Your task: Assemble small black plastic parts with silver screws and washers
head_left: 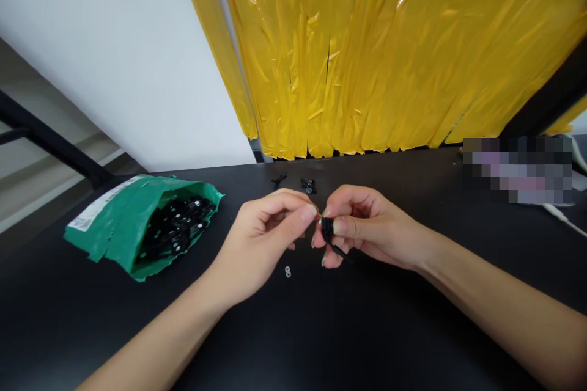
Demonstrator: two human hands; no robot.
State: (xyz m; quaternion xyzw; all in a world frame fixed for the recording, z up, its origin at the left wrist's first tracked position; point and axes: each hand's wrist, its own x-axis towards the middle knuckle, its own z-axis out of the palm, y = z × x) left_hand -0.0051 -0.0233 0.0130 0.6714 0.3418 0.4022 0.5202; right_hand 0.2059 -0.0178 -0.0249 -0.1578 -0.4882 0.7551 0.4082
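Observation:
Between thumb and fingers, my right hand (367, 226) holds a small black part (327, 229) with a thin black stem pointing down to the right. My left hand (270, 232) is pinched close beside it, thumb against forefinger, near a thin orange-brown piece at the part's upper left edge; what the fingertips grip is too small to make out. Two small white rings (288, 272) lie on the black table just below my left hand. Behind the hands lie two small black pieces, one at the left (279, 179) and one at the right (309, 186).
A torn green bag (114, 214) full of black parts (177, 226) lies open on the black table (293, 342) at the left. Yellow plastic strips (367, 61) hang behind the table. At the right are a blurred-out object (527, 174) and a white cable (564, 219).

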